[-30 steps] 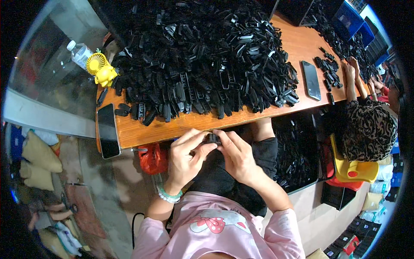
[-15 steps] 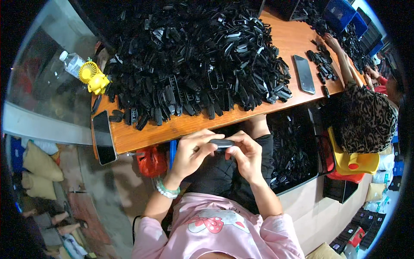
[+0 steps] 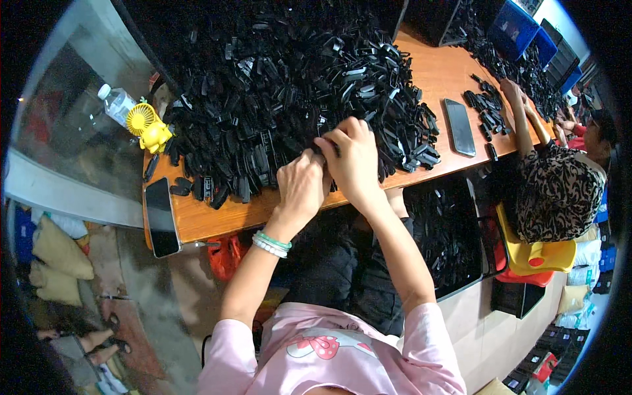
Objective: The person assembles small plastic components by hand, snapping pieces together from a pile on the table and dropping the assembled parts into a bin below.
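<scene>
A large heap of small black plastic parts (image 3: 263,112) covers much of the wooden table. Over the heap's near edge, my left hand (image 3: 303,185) and my right hand (image 3: 354,161) are close together, with the right slightly higher and farther forward. The fingers of both are curled inward. A dark spot shows between the right hand's fingers, but whatever the hands hold is hidden by the fingers and blends into the black heap. A green and white bracelet circles my left wrist.
A phone (image 3: 162,218) lies at the table's left corner, near a yellow fan (image 3: 150,126) and a plastic bottle (image 3: 116,103). Another phone (image 3: 459,127) lies to the right. A co-worker (image 3: 558,191) sits at the right, reaching over the table beside blue crates (image 3: 512,29).
Both hands have moved forward from above my lap to the heap's near edge. The dark oval plastic piece they held between the fingertips is no longer visible.
</scene>
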Available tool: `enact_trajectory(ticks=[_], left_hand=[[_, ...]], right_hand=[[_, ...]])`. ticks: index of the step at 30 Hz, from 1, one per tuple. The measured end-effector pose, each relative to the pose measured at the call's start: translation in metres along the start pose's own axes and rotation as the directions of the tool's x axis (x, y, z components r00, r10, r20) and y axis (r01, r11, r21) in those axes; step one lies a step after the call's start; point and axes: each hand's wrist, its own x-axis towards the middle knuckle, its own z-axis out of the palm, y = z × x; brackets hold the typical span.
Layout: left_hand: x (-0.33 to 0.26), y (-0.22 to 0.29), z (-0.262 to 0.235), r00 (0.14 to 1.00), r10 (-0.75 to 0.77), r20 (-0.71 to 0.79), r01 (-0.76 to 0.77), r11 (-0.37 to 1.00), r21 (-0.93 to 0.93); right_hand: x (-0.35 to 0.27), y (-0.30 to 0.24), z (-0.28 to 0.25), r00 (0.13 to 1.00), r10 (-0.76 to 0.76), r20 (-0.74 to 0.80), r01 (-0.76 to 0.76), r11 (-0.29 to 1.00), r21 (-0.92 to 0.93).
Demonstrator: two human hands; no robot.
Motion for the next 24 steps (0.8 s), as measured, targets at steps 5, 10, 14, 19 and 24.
enact_trajectory(ticks=[5, 10, 14, 19, 24], left_hand=[[-0.005, -0.001, 0.003, 0.986, -0.153, -0.071, 0.147, 0.986, -0.074], [-0.013, -0.004, 0.011, 0.948, -0.264, -0.181, 0.219, 0.948, -0.232], [-0.02, -0.001, 0.005, 0.918, -0.372, -0.14, 0.317, 0.897, -0.308], [-0.037, 0.0, -0.002, 0.853, -0.499, -0.152, 0.253, 0.651, -0.715], [-0.055, 0.018, -0.023, 0.879, -0.446, 0.172, 0.271, 0.17, -0.947]], right_hand=[[0.017, -0.008, 0.02, 0.99, 0.109, 0.091, -0.082, 0.962, -0.261], [0.014, -0.003, 0.006, 0.991, 0.131, -0.038, -0.129, 0.99, 0.049], [0.008, 0.011, -0.009, 0.944, 0.302, -0.134, -0.253, 0.922, 0.293], [-0.022, 0.003, -0.036, 0.827, 0.479, 0.296, -0.498, 0.376, 0.782], [-0.065, -0.014, -0.053, 0.753, 0.287, 0.592, -0.639, 0.104, 0.762]])
